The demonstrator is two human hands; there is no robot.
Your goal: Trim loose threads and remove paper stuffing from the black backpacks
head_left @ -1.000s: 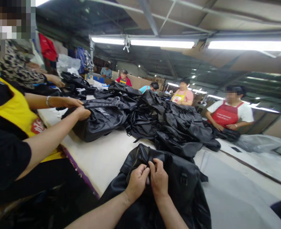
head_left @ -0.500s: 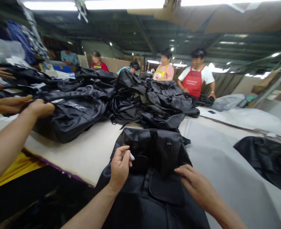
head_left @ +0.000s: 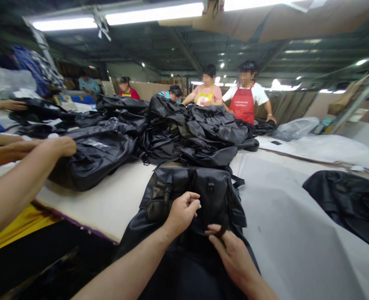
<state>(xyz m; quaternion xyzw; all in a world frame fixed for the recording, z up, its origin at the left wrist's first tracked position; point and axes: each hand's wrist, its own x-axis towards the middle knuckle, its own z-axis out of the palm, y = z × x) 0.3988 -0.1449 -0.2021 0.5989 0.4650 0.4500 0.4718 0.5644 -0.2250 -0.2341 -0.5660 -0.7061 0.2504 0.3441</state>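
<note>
A black leather-look backpack (head_left: pixel 159 233) lies in front of me, with two buckles on its upper front and a small pocket at its left. Over the middle of the bag is my left hand (head_left: pixel 182 212), its fingers curled in a pinch. A small whitish piece, too small to name, shows at the thumb tip. Lower and to the right, my right hand (head_left: pixel 231 250) is closed at the front of the bag. A dark strap (head_left: pixel 224 226) crosses its fingers. The lower front of the bag is in shadow and partly behind my forearms.
Black bags (head_left: pixel 209 125) are heaped across the white table (head_left: pixel 93 204). At the left, co-workers' arms (head_left: pixel 24 175) reach to another black bag (head_left: pixel 99 154). Grey sheeting (head_left: pixel 284 225) and another black item (head_left: pixel 347 204) lie at right. A person in a red apron (head_left: pixel 242 104) stands behind the heap.
My left hand has moved right across the bag, and my right hand has moved left and down. The left buckle now has a strap through it and the left small pocket is uncovered.
</note>
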